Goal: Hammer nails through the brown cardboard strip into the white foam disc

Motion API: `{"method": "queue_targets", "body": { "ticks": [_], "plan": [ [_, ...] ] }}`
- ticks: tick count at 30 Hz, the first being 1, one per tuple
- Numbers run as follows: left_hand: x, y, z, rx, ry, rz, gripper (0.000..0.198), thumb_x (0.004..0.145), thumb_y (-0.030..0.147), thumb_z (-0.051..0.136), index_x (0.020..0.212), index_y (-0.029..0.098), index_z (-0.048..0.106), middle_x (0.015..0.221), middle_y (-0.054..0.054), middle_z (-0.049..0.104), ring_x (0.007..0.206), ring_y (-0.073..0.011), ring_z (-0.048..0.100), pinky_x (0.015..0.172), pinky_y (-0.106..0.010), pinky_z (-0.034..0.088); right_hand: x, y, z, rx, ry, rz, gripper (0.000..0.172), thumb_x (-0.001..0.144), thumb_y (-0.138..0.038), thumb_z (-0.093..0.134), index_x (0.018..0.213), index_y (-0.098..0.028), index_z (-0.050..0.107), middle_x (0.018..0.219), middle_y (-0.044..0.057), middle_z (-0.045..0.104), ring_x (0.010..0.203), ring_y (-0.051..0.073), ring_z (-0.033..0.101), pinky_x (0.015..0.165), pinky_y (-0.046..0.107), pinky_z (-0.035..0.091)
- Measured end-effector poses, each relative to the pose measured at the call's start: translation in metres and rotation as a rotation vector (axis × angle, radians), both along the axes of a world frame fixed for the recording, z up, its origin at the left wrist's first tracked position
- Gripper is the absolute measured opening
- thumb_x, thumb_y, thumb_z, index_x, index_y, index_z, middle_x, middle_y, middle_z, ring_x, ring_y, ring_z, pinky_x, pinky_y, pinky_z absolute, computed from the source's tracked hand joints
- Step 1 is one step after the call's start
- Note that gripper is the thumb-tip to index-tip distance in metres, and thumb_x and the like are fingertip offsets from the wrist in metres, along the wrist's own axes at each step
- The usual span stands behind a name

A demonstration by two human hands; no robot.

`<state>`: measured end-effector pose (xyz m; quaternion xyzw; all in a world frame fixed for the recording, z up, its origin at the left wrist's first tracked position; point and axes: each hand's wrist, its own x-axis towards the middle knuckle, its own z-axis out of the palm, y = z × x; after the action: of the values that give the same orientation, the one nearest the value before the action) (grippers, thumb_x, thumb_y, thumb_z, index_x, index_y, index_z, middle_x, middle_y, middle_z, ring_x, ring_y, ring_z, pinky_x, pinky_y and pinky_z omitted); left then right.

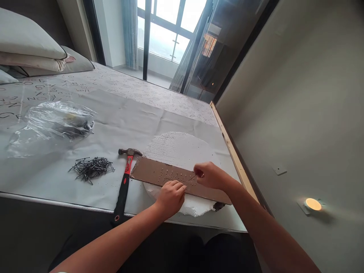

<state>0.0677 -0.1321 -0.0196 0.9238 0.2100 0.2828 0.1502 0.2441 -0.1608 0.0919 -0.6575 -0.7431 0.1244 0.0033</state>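
Observation:
A long brown board (150, 168) with rows of small holes or dots lies across a white foam disc (182, 144). My left hand (171, 195) rests on the board's near edge, its fingers lying on the top and slightly bent. Above the dotted part, my right hand (209, 175) is closed in a pinch on a thin nail (192, 177). The nail slants down to the left, toward the board; whether its tip is in a hole I cannot tell. Beside the board's left end lies a claw hammer (125, 185) with a red and black handle.
A pile of loose nails (93, 168) lies left of the hammer. Behind it is a clear plastic bag (54, 121) with dark nails inside. Grey sheeting (125, 113) covers part of the mattress (110, 81). A wooden rail (233, 148) runs along the right, near the wall.

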Motion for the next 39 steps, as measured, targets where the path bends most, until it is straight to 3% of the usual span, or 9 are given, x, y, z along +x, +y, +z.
{"method": "queue_targets", "body": {
  "ticks": [4, 8, 12, 16, 19, 22, 30, 35, 39],
  "plan": [
    [-0.008, -0.001, 0.01, -0.216, -0.206, 0.042, 0.033, 0.076, 0.012, 0.044, 0.107, 0.016, 0.055, 0.095, -0.008, 0.063, 0.089, -0.0184, 0.057, 0.081, -0.034, 0.046, -0.026, -0.014, -0.009, -0.01, 0.254, 0.087, 0.011, 0.07, -0.01, 0.045, 0.067, -0.019, 0.052, 0.064, -0.003, 0.056, 0.057, 0.009, 0.044, 0.052, 0.018, 0.034],
    [-0.011, 0.001, 0.01, -0.367, -0.19, 0.035, 0.026, 0.084, 0.017, 0.042, 0.104, 0.017, 0.057, 0.086, -0.005, 0.066, 0.079, -0.0151, 0.06, 0.072, -0.028, 0.048, -0.033, -0.017, -0.023, 0.007, 0.338, -0.002, 0.011, 0.076, -0.017, 0.048, 0.07, -0.019, 0.056, 0.068, -0.002, 0.06, 0.059, 0.01, 0.049, 0.054, 0.02, 0.036],
    [-0.013, 0.01, 0.006, -0.324, -0.199, 0.051, 0.026, 0.089, 0.019, 0.037, 0.093, 0.017, 0.063, 0.08, -0.004, 0.065, 0.073, -0.0129, 0.06, 0.067, -0.024, 0.047, -0.016, -0.009, -0.032, 0.018, 0.257, -0.209, 0.019, 0.086, -0.027, 0.045, 0.094, -0.019, 0.06, 0.083, 0.002, 0.067, 0.071, 0.012, 0.059, 0.061, 0.019, 0.042],
    [-0.015, 0.016, 0.002, -0.238, -0.17, 0.052, 0.031, 0.088, 0.015, 0.035, 0.104, 0.017, 0.061, 0.08, -0.005, 0.061, 0.069, -0.012, 0.057, 0.064, -0.023, 0.047, -0.003, 0.002, -0.048, 0.021, 0.069, -0.304, 0.022, 0.087, -0.022, 0.043, 0.088, -0.015, 0.064, 0.086, 0.007, 0.068, 0.073, 0.014, 0.06, 0.059, 0.021, 0.041],
    [-0.013, 0.016, -0.006, -0.209, -0.121, 0.045, 0.038, 0.085, 0.009, 0.034, 0.116, 0.017, 0.056, 0.083, -0.006, 0.059, 0.072, -0.0128, 0.056, 0.067, -0.024, 0.047, -0.003, 0.011, -0.062, -0.01, -0.047, -0.291, 0.02, 0.084, -0.02, 0.046, 0.083, -0.015, 0.066, 0.084, 0.009, 0.069, 0.072, 0.015, 0.06, 0.058, 0.022, 0.038],
    [-0.011, 0.017, -0.014, -0.214, -0.087, 0.052, 0.04, 0.083, 0.006, 0.034, 0.113, 0.017, 0.058, 0.083, -0.006, 0.058, 0.073, -0.0133, 0.055, 0.068, -0.025, 0.047, -0.004, 0.019, -0.069, -0.049, -0.149, -0.262, 0.023, 0.084, -0.019, 0.045, 0.083, -0.014, 0.067, 0.084, 0.011, 0.069, 0.073, 0.017, 0.06, 0.059, 0.024, 0.037],
    [-0.008, 0.021, -0.011, -0.263, -0.056, 0.065, 0.034, 0.085, 0.009, 0.035, 0.107, 0.015, 0.06, 0.083, -0.006, 0.059, 0.075, -0.0139, 0.057, 0.068, -0.025, 0.047, -0.006, 0.03, -0.066, -0.17, -0.353, -0.127, 0.021, 0.086, -0.013, 0.044, 0.084, -0.013, 0.065, 0.087, 0.011, 0.067, 0.078, 0.018, 0.06, 0.065, 0.028, 0.043],
    [-0.007, 0.02, -0.011, -0.23, -0.043, 0.078, 0.034, 0.084, 0.008, 0.036, 0.107, 0.017, 0.061, 0.083, -0.005, 0.06, 0.074, -0.0137, 0.057, 0.067, -0.025, 0.046, -0.004, 0.039, -0.065, -0.309, -0.429, -0.031, 0.02, 0.089, -0.029, 0.051, 0.099, -0.015, 0.06, 0.1, 0.005, 0.062, 0.085, 0.016, 0.06, 0.076, 0.035, 0.05],
    [-0.007, 0.02, -0.011, -0.229, -0.027, 0.093, 0.034, 0.085, 0.009, 0.036, 0.107, 0.016, 0.061, 0.082, -0.005, 0.06, 0.073, -0.0141, 0.057, 0.067, -0.025, 0.046, -0.003, 0.05, -0.063, -0.417, -0.462, 0.024, 0.024, 0.088, -0.03, 0.052, 0.107, -0.016, 0.057, 0.107, 0.007, 0.06, 0.089, 0.017, 0.06, 0.077, 0.036, 0.051]
  ]
}}
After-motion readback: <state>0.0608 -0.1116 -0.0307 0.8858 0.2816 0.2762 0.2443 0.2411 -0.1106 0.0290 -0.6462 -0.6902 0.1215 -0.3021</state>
